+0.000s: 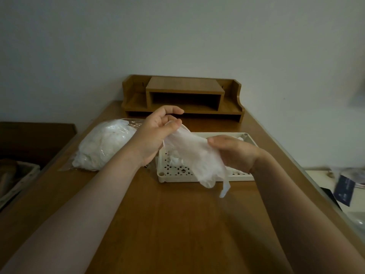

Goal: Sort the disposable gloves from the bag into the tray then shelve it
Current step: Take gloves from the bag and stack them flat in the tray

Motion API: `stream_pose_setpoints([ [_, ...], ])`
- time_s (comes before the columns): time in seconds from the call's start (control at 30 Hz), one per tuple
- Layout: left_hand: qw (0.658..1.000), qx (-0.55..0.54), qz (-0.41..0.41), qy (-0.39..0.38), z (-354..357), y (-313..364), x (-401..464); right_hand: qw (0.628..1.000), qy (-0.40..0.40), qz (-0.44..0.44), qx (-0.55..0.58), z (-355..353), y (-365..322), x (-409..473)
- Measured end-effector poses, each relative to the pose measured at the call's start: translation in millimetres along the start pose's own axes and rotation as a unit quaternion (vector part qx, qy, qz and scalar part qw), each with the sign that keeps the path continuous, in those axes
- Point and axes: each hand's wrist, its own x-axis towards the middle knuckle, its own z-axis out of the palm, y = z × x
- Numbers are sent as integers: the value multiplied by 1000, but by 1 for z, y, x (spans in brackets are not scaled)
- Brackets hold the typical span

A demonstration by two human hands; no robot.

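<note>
**Both hands hold one glove above the tray**

Head view: a thin, translucent white disposable glove point(194, 153) is stretched between the two hands above a cream plastic tray point(199, 177) with a perforated floor. The left hand point(158, 133) pinches the glove's upper edge between thumb and fingers, with the index finger curled free above. The right hand point(235, 153) grips the glove's other side, thumb on top and fingers curled beneath. The glove's finger ends hang down past the near rim of the tray, apart from the wooden table point(177, 224). A few crumpled gloves point(173, 160) already lie inside the tray, partly hidden behind the one being held.

To the left of the tray, just beyond the left wrist, a clear plastic bag point(102, 147) lies on the table, bulging with more white gloves. At the far end of the table, against the wall, stands a wooden desk shelf point(183, 95) with an open central compartment and lower side ledges. The tray sits between the shelf and the person, well short of the shelf.
</note>
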Motion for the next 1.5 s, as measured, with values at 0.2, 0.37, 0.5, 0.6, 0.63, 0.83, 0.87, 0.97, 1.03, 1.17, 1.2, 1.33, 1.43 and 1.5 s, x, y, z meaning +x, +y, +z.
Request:
stream_pose_setpoints([
  [0.2, 988, -138, -54, -36, 9, -6, 1, 996, 74, 40, 41, -20, 12, -10],
  [0.37, 978, -193, -59, -56, 18, -21, 9, 995, 88, 3, -56, -26, 11, -12],
  [0.5, 973, -215, -69, 39, 23, -26, 19, 983, 110, 35, -142, -36, 7, -12],
  [0.6, 978, -174, -60, 95, 28, -30, 24, 978, 126, 47, -161, -46, 4, -15],
  [0.63, 979, -160, -57, 114, 30, -31, 26, 979, 137, 58, -136, -52, 5, -17],
  [0.83, 978, -123, -11, 165, 36, -36, 33, 995, 57, 80, -2, -95, 17, -24],
  [0.87, 980, -106, -6, 170, 37, -39, 34, 995, 26, 87, 30, -100, 18, -24],
  [0.97, 985, -28, 0, 168, 37, -44, 38, 994, -19, 82, 70, -110, 24, -20],
  [1.03, 987, 9, -13, 158, 39, -44, 39, 994, -14, 73, 80, -114, 28, -14],
  [1.17, 987, 19, -12, 162, 42, -47, 42, 984, -37, 40, 169, -120, 36, -8],
  [1.2, 987, 25, 2, 161, 42, -47, 42, 979, -44, 21, 199, -121, 38, -8],
  [1.33, 991, 39, 47, 120, 46, -50, 45, 951, -129, -50, 276, -125, 45, -6],
  [1.43, 980, 161, 83, 77, 50, -52, 47, 933, -180, -42, 310, -133, 48, -9],
  [1.5, 968, 226, 80, 75, 49, -57, 51, 975, -92, 41, 200, -136, 47, -5],
])
